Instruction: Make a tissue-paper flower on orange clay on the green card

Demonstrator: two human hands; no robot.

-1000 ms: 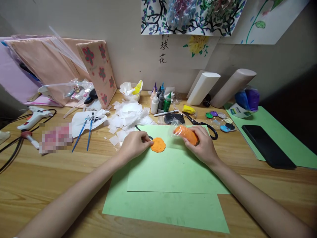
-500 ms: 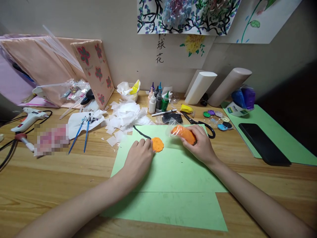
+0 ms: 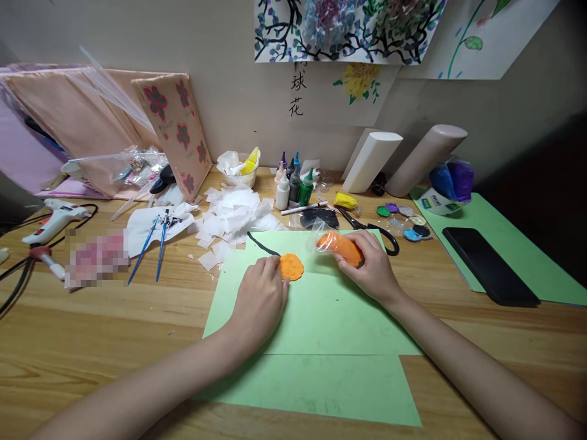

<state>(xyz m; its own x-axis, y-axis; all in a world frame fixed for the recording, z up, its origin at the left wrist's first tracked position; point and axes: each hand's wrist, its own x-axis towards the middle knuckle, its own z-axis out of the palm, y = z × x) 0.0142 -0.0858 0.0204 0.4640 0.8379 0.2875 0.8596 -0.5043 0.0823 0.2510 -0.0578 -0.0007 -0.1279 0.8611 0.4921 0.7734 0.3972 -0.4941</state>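
"So, what is being held on the right?"

"An orange lump [image 3: 340, 247] in clear wrap is clamped by the right hand [image 3: 370, 261], with the thumb laid along its near side."

"And how is the left hand [image 3: 261, 292] placed?"

"Its fingers are curled close together at the left edge of a flat orange disc [image 3: 292, 267]. Whether the disc is actually pinched cannot be told, as the fingertips are partly hidden."

"Where is the disc set?"

"On a green sheet [image 3: 334, 318], between the two hands, to the left of the wrapped lump. A second green sheet [image 3: 321, 391] is partly covered by it on the near side."

"Is anything seen beyond the left hand?"

"A thin dark strip [image 3: 263, 244] is laid there, stretched from the far left down to the disc. Farther off, white paper scraps [image 3: 236, 214] are heaped on the left, and black scissors [image 3: 356, 222] are placed beyond the right hand"
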